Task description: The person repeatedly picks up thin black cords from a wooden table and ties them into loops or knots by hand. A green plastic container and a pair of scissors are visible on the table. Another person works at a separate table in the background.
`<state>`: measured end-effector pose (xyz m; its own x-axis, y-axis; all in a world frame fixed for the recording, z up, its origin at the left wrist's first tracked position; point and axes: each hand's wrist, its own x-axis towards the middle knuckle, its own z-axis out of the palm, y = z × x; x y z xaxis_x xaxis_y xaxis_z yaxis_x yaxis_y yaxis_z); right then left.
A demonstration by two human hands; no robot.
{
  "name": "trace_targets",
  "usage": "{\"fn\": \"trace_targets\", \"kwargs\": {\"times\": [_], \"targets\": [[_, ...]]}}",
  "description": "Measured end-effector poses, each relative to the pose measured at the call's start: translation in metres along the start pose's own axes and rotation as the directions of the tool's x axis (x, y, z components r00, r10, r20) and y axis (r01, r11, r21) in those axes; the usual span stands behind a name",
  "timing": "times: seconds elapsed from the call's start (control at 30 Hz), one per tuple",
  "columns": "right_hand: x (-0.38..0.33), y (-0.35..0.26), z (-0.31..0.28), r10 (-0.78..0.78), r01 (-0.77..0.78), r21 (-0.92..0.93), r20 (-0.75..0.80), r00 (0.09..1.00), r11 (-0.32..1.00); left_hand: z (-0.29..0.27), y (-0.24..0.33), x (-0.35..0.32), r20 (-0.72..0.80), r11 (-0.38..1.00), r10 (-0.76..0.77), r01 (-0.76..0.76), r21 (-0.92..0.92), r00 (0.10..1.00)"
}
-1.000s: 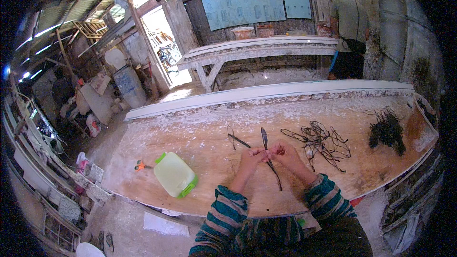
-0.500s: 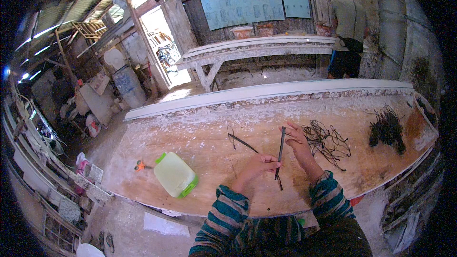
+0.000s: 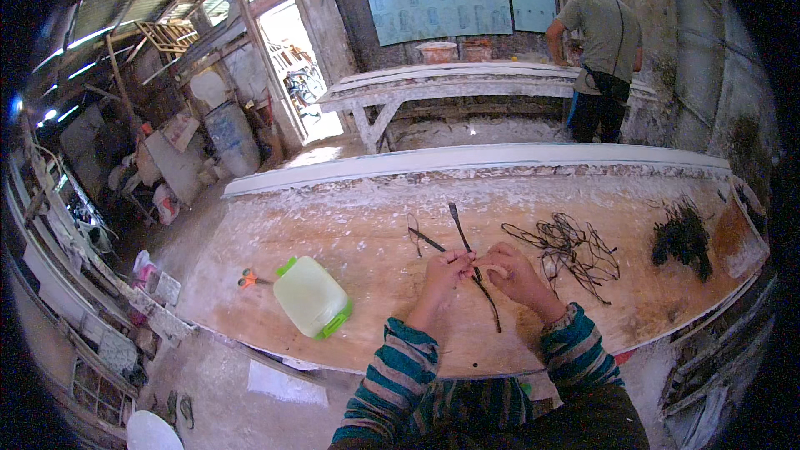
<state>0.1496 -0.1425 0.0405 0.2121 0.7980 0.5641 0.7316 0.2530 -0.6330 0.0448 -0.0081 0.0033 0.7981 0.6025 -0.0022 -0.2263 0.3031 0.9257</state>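
Note:
My left hand (image 3: 443, 275) is closed in a pinch around the middle of a thin black strip (image 3: 456, 221). The strip slants across the wooden table, its wider end pointing away from me and its narrow tail toward me. Right beside it, my right hand (image 3: 515, 273) has its fingertips pinched together at the same spot; what exactly lies between them is partly hidden. A second dark strip (image 3: 425, 238) lies to the left, running under my left fingers, with a thin loop near its far end. To the right spreads a tangle of black cords (image 3: 575, 254).
A dark bundle of cords (image 3: 682, 242) lies at the table's right. On the left are a pale box with green clasps (image 3: 312, 296) and orange-handled scissors (image 3: 250, 278). A long white board (image 3: 475, 160) edges the far side. A person (image 3: 604, 42) stands at another bench (image 3: 467, 77).
My right hand has come down from the strip's far end and closed beside my left. The strip now tilts the other way. The person at the back has shifted and stands more upright.

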Motion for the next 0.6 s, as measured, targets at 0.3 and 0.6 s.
{"fn": "trace_targets", "kwargs": {"times": [0.3, 0.6], "targets": [[0.0, 0.004, 0.016, -0.113, 0.103, -0.117, -0.082, 0.99, 0.988, -0.002, 0.0, 0.0, 0.009, 1.0, -0.007, 0.007, -0.018, 1.0], [-0.003, 0.019, 0.022, 0.305, -0.223, 0.375, -0.173, 0.937, 0.9, 0.003, 0.003, -0.004, -0.034, 0.999, -0.004, 0.002, -0.055, 0.999]]}}
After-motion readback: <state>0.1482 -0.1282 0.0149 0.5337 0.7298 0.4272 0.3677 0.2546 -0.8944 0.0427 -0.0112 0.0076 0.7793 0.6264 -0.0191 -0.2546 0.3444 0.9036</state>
